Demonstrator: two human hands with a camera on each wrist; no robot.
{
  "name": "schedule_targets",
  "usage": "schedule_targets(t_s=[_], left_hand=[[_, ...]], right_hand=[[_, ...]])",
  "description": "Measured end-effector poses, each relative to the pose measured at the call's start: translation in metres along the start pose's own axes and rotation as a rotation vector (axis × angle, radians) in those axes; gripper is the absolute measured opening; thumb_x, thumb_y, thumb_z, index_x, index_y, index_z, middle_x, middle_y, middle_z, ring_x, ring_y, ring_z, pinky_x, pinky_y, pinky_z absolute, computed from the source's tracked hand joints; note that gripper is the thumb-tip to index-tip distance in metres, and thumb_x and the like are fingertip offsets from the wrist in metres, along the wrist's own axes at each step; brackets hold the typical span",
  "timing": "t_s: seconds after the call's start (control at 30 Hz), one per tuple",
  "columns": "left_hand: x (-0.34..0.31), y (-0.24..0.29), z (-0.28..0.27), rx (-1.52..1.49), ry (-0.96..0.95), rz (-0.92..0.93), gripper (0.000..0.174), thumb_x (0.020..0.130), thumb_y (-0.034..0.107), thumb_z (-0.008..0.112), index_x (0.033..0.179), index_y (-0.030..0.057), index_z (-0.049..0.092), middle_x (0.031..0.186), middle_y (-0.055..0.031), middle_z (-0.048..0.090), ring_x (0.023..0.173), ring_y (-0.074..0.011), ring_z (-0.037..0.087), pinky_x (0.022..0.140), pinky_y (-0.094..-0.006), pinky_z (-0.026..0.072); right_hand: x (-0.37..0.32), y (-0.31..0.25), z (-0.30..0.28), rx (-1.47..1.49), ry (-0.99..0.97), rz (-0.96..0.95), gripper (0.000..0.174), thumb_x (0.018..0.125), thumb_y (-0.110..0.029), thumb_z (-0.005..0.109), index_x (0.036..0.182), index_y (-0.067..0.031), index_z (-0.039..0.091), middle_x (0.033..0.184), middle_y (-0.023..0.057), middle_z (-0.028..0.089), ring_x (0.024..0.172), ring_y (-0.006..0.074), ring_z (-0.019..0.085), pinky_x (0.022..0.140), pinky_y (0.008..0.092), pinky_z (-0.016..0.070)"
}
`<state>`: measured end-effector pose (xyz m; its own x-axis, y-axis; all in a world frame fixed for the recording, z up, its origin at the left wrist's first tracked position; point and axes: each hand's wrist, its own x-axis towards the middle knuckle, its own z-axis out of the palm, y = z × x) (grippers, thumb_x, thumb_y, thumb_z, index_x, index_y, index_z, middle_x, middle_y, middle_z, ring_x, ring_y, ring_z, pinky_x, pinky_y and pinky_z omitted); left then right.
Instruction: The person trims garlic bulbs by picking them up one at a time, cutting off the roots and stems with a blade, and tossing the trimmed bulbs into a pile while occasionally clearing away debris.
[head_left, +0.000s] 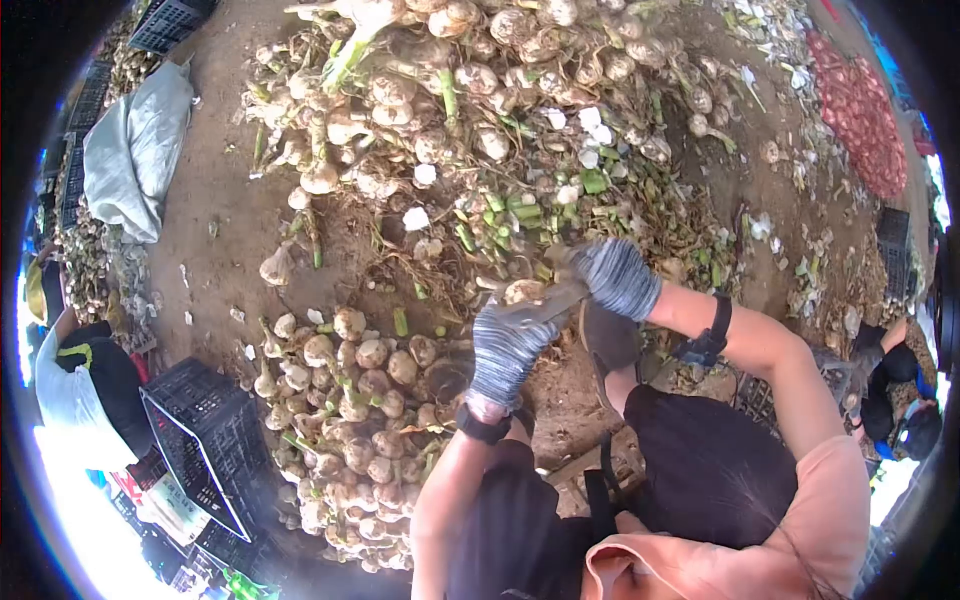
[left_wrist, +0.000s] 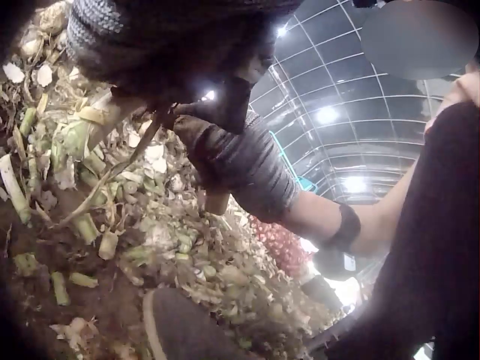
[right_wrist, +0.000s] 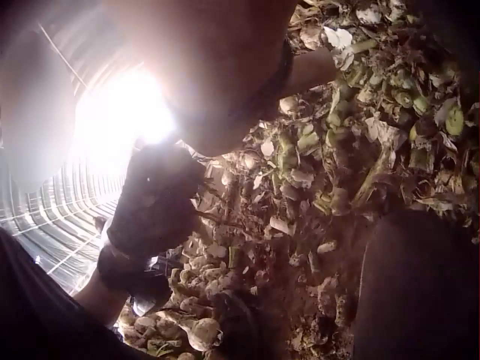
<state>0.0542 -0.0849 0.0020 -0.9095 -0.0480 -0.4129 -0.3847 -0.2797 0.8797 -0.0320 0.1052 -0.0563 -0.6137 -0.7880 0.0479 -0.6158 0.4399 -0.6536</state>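
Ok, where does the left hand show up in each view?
Head: left hand, near the centre, slightly low.
Left wrist: left hand, dark, along the top edge, left of centre.
Right wrist: left hand, a dark shape left of centre, about mid-height.
Shared landmark: cut stalks on the ground.

garlic bulbs (head_left: 372, 353) lie left of the hands (head_left: 512, 350) (head_left: 615, 278), stalks (head_left: 525, 212) ahead, a crate (head_left: 215, 412) farther left.

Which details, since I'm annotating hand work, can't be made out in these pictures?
Knife handle: head view, covered by the right hand.
Knife blade: head view, cutting edge blurred.
Left hand, details: right wrist view, lost in deep shadow beside glare.
Upper-left black plastic crate, far part: head view, cut off by the top edge.
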Motion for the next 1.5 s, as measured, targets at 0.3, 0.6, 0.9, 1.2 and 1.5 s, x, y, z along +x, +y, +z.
schedule_targets(t_s=[0.3,0.6,0.9,1.2,1.5], left_hand=[[-0.009,-0.018,-0.006,-0.598,-0.087,-0.21,0.036,0.074,0.009,0.071,0.104,0.0012,0.052,0.095,-0.0061,0.063,0.085,-0.0133,0.06,0.078,-0.0264,0.0502],[-0.014,-0.005,-0.023,0.554,-0.051,0.26,0.06,0.067,0.035,0.078,0.112,0.0047,0.054,0.1,-0.0143,0.059,0.096,-0.0266,0.058,0.087,-0.0396,0.0465],[0.0,0.018,-0.021,1.02,-0.269,0.484,0.018,0.065,0.016,0.075,0.073,0.0076,0.061,0.083,-0.01,0.063,0.072,-0.0301,0.059,0.067,-0.0377,0.0487],[-0.082,0.073,-0.073,0.15,0.523,-0.128,0.017,0.078,0.005,0.067,0.095,0.0052,0.064,0.091,-0.0035,0.063,0.073,-0.0123,0.06,0.064,-0.026,0.0507],[-0.158,-0.026,-0.103,1.458,0.122,-0.385,0.07,0.071,0.03,0.07,0.132,0.017,0.041,0.103,-0.015,0.063,0.084,-0.0313,0.063,0.071,-0.0376,0.0513]], right_hand=[[0.003,-0.009,-0.017,-0.247,0.036,-0.112,0.03,0.084,-0.011,0.053,0.113,-0.006,0.054,0.059,0.0081,0.053,0.053,0.0217,0.056,0.049,0.0353,0.048],[0.003,0.014,-0.031,0.119,-0.207,0.412,0.03,0.088,-0.024,0.053,0.112,-0.007,0.059,0.069,0.0077,0.063,0.056,0.0205,0.057,0.058,0.0333,0.0516],[0.016,0.016,-0.001,0.08,-0.527,0.45,0.025,0.087,-0.029,0.052,0.091,-0.0059,0.061,0.064,0.0099,0.06,0.056,0.0219,0.057,0.06,0.0377,0.0489],[0.033,0.04,-0.051,0.111,-0.116,0.74,0.053,0.084,-0.046,0.058,0.107,0.0006,0.059,0.059,0.0025,0.055,0.047,0.0132,0.049,0.05,0.0262,0.0475],[0.028,0.013,-0.031,0.282,0.026,0.565,0.035,0.084,-0.033,0.06,0.106,-0.0064,0.062,0.066,0.004,0.059,0.056,0.0129,0.053,0.053,0.0295,0.0426]])
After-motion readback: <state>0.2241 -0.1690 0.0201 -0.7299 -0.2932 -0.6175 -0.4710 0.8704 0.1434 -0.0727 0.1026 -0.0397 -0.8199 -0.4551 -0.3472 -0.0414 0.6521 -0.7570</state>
